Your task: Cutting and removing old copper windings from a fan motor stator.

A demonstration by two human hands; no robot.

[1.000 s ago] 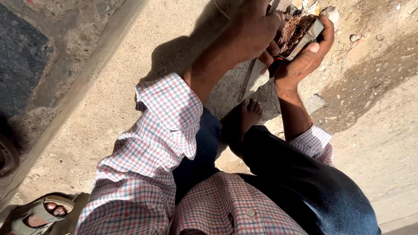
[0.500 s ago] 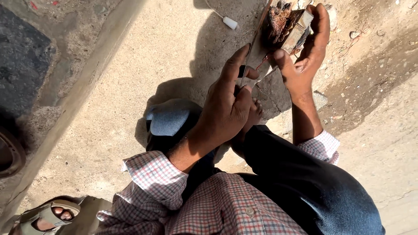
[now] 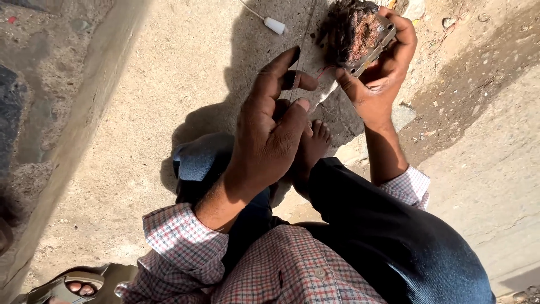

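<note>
My right hand is closed around a metal-framed block wound with tangled copper wire, held up near the top of the view. My left hand is lower and closer to my body. Its thumb and fingers pinch a thin wire strand that runs up toward the block. A fine red strand hangs from the block between my hands. My bare foot rests on the concrete just behind my left hand.
I sit on rough concrete ground in dark trousers and a checked shirt. A small white plug on a thin cable lies at the top. A raised kerb runs down the left. Another person's sandalled foot is at the bottom left.
My left hand has drawn back from the wire block toward my body, pulling a thin strand with it. My right hand has kept the block up near the top.
</note>
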